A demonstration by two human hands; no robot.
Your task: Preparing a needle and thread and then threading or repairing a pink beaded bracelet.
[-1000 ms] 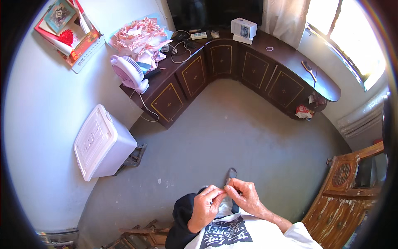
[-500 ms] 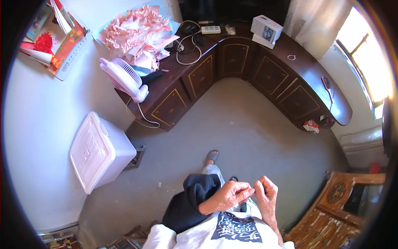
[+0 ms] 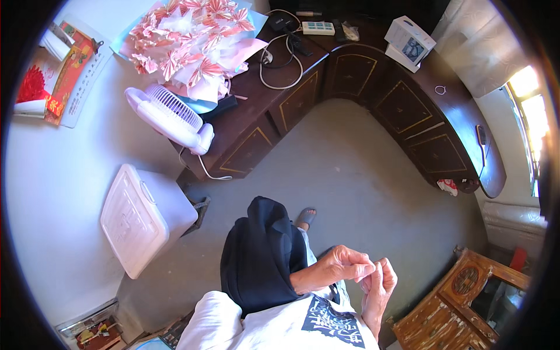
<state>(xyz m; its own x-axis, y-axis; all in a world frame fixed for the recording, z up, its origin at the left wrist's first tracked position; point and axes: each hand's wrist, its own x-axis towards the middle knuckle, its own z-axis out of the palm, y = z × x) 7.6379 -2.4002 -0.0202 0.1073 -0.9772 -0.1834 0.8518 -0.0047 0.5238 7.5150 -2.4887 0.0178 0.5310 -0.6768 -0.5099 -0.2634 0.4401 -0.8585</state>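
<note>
My left hand (image 3: 335,269) and my right hand (image 3: 379,287) meet at the fingertips in front of my white printed shirt (image 3: 262,321). The thumb and forefinger of each are pinched together. Whatever lies between them, if anything, is too small to make out. Black cloth (image 3: 259,256), like a garment, hangs in folds over my left forearm and covers it nearly to the wrist.
A dark curved cabinet (image 3: 274,116) carries a pink paper bouquet (image 3: 192,52), a white fan (image 3: 175,119), a power strip (image 3: 318,28), a white box (image 3: 410,42) and a hairbrush (image 3: 480,137). A lidded plastic bin (image 3: 140,219) stands left; a worn wooden chair (image 3: 449,303) is at right.
Both hands have shifted slightly right, fingertips still together. The black cloth now stands higher and spreads wider over my left forearm. My view has turned a little.
</note>
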